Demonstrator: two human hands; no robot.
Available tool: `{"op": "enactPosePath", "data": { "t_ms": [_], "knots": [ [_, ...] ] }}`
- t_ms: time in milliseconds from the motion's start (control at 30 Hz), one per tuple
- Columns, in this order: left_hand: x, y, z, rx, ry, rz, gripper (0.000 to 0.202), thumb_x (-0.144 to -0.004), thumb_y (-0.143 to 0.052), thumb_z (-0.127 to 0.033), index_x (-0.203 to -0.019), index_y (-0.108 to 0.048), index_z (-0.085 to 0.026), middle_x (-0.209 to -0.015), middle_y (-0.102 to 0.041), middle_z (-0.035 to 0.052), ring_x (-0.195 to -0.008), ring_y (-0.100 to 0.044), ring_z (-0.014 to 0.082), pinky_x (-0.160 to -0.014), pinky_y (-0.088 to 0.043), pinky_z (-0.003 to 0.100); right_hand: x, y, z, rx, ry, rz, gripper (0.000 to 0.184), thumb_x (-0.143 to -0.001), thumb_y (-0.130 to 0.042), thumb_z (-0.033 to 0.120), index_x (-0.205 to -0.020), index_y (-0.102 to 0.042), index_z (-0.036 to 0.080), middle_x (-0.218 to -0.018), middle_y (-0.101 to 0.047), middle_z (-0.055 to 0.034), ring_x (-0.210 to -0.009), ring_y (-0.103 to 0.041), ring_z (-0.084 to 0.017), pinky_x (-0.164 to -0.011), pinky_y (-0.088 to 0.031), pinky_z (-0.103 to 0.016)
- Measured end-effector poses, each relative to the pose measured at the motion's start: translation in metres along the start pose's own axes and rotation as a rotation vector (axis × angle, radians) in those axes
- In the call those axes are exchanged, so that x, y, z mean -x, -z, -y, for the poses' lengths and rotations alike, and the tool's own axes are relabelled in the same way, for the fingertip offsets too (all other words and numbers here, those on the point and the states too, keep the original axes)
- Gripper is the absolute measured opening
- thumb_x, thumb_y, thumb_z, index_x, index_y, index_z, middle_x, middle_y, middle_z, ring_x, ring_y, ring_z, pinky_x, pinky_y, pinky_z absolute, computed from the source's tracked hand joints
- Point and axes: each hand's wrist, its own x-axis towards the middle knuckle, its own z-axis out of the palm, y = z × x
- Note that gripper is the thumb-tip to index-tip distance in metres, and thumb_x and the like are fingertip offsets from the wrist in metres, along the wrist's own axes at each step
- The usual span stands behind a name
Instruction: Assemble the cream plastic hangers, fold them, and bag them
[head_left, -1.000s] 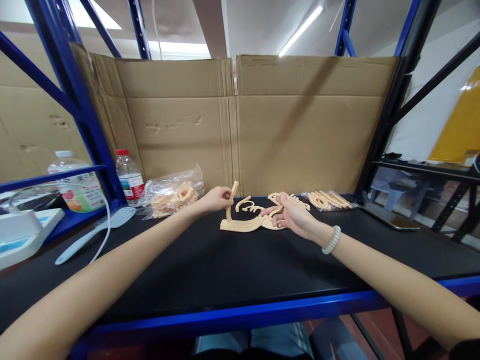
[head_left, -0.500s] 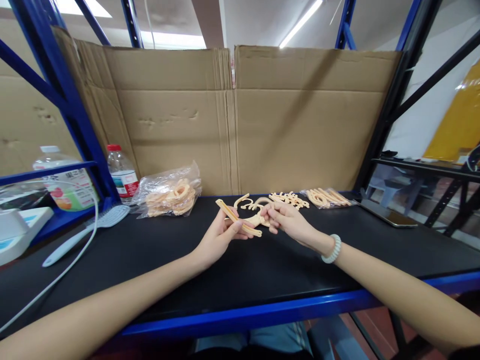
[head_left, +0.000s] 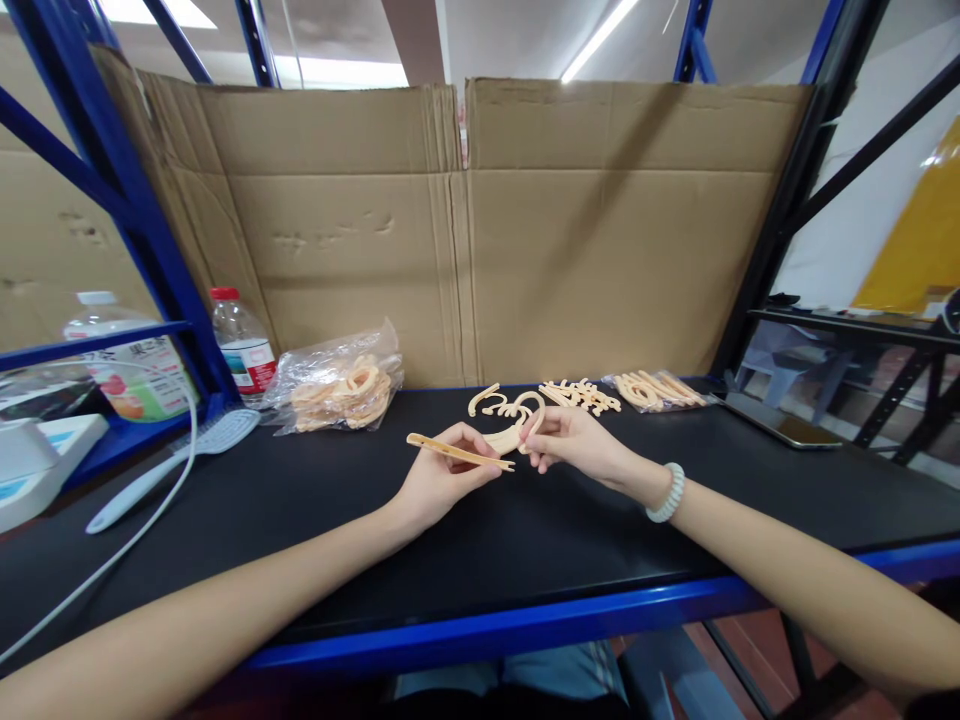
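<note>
My left hand (head_left: 439, 482) is closed round a long, narrow beige strip (head_left: 459, 453), which now lies nearly level with its slotted tip toward the right. In my right hand (head_left: 576, 440), thumb and fingers pinch one end of a hook-shaped beige piece (head_left: 539, 402), its curve arching upward. The two held parts are close together but apart, above the black table. Just behind the hands, a flat beige piece (head_left: 504, 441) and a curved beige piece (head_left: 481, 398) show, partly covered by the hands and the hook-shaped piece.
Small beige pieces (head_left: 581, 394) lie heaped at the back, beside a clear bag of long pieces (head_left: 660, 391). A flat dark device (head_left: 784, 421) is at right. Leftward are a bag of beige rings (head_left: 345, 395), a hairbrush (head_left: 176, 465) and a red-capped bottle (head_left: 244, 350). Cardboard (head_left: 337, 250) walls the back.
The strip in my left hand has turned from a steep slant to nearly level and shifted left. The hook-shaped piece in my right hand, blurred before, now stands upright and plainly visible.
</note>
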Motion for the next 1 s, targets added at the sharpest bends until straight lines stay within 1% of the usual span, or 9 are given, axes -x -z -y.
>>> {"op": "enactPosePath", "data": {
  "t_ms": [67,133,233,333,433,500,600,800,1000],
  "knots": [
    [0.0009,-0.0010,-0.0023,-0.044,0.002,-0.005,0.027,-0.065,-0.077,-0.030,-0.073,-0.055,-0.016,-0.075,-0.062,0.0009,-0.071,-0.062,0.0150,-0.068,-0.049,0.027,0.0011,-0.0024,-0.0007,-0.015,0.003,0.015,0.024,-0.066,-0.077,0.029,-0.075,-0.061,0.014,-0.072,-0.061,-0.0003,-0.060,-0.060,-0.010,-0.059,-0.055,-0.025],
    [0.0018,-0.0015,-0.0039,-0.080,-0.004,-0.007,0.026,-0.065,-0.076,-0.031,-0.071,-0.057,-0.016,-0.075,-0.063,0.0019,-0.070,-0.061,0.0151,-0.065,-0.048,0.027,0.0016,-0.0037,-0.0020,-0.030,0.003,0.030,0.022,-0.065,-0.078,0.027,-0.073,-0.063,0.014,-0.074,-0.062,-0.0006,-0.061,-0.061,-0.010,-0.061,-0.056,-0.026],
    [0.0028,-0.0011,-0.0044,-0.128,-0.031,-0.009,0.024,-0.066,-0.076,-0.031,-0.072,-0.058,-0.016,-0.075,-0.064,0.0028,-0.070,-0.061,0.0163,-0.065,-0.048,0.028,0.0019,-0.0038,-0.0042,-0.046,-0.037,0.052,0.019,-0.066,-0.077,0.026,-0.075,-0.065,0.013,-0.073,-0.063,-0.0015,-0.063,-0.062,-0.010,-0.064,-0.056,-0.024],
    [0.0035,-0.0004,-0.0039,-0.183,-0.052,-0.001,0.023,-0.067,-0.075,-0.031,-0.072,-0.058,-0.017,-0.073,-0.065,0.0033,-0.071,-0.062,0.0182,-0.066,-0.048,0.030,0.0025,-0.0034,-0.0054,-0.080,-0.087,0.065,0.019,-0.068,-0.076,0.026,-0.078,-0.067,0.013,-0.079,-0.066,-0.0036,-0.073,-0.064,-0.011,-0.070,-0.056,-0.024],
    [0.0041,-0.0002,-0.0037,-0.247,-0.079,-0.003,0.023,-0.068,-0.075,-0.033,-0.072,-0.059,-0.017,-0.072,-0.066,0.0040,-0.073,-0.062,0.0196,-0.066,-0.048,0.030,0.0035,-0.0041,-0.0050,-0.136,-0.132,0.121,0.021,-0.071,-0.075,0.028,-0.082,-0.067,0.012,-0.089,-0.067,-0.0064,-0.084,-0.065,-0.014,-0.078,-0.055,-0.028],
    [0.0044,-0.0006,-0.0037,-0.264,-0.107,-0.003,0.024,-0.069,-0.075,-0.035,-0.071,-0.059,-0.017,-0.071,-0.065,0.0044,-0.072,-0.062,0.0195,-0.065,-0.048,0.030,0.0042,-0.0046,-0.0045,-0.159,-0.146,0.166,0.023,-0.071,-0.075,0.029,-0.083,-0.066,0.011,-0.090,-0.068,-0.0083,-0.086,-0.066,-0.015,-0.081,-0.055,-0.030],
    [0.0048,-0.0014,-0.0033,-0.268,-0.135,-0.008,0.026,-0.069,-0.075,-0.037,-0.069,-0.059,-0.016,-0.070,-0.065,0.0045,-0.069,-0.062,0.0189,-0.063,-0.047,0.030,0.0048,-0.0043,-0.0046,-0.180,-0.154,0.185,0.026,-0.071,-0.076,0.030,-0.083,-0.065,0.010,-0.089,-0.069,-0.0103,-0.085,-0.067,-0.017,-0.083,-0.054,-0.032],
    [0.0047,-0.0010,-0.0015,-0.310,-0.133,-0.039,0.023,-0.069,-0.074,-0.035,-0.069,-0.059,-0.017,-0.070,-0.065,0.0043,-0.071,-0.062,0.0195,-0.064,-0.048,0.030,0.0052,-0.0029,-0.0057,-0.235,-0.169,0.221,0.028,-0.073,-0.074,0.031,-0.086,-0.064,0.009,-0.095,-0.070,-0.0122,-0.087,-0.068,-0.019,-0.086,-0.054,-0.034],
    [0.0063,-0.0029,-0.0032,-0.271,-0.152,0.003,0.022,-0.072,-0.071,-0.034,-0.069,-0.058,-0.017,-0.068,-0.065,0.0021,-0.064,-0.061,0.0159,-0.058,-0.046,0.026,0.0056,-0.0073,-0.0066,-0.211,-0.172,0.173,0.028,-0.070,-0.076,0.033,-0.080,-0.062,0.010,-0.085,-0.070,-0.0096,-0.082,-0.069,-0.018,-0.082,-0.055,-0.034]
  ]
}}
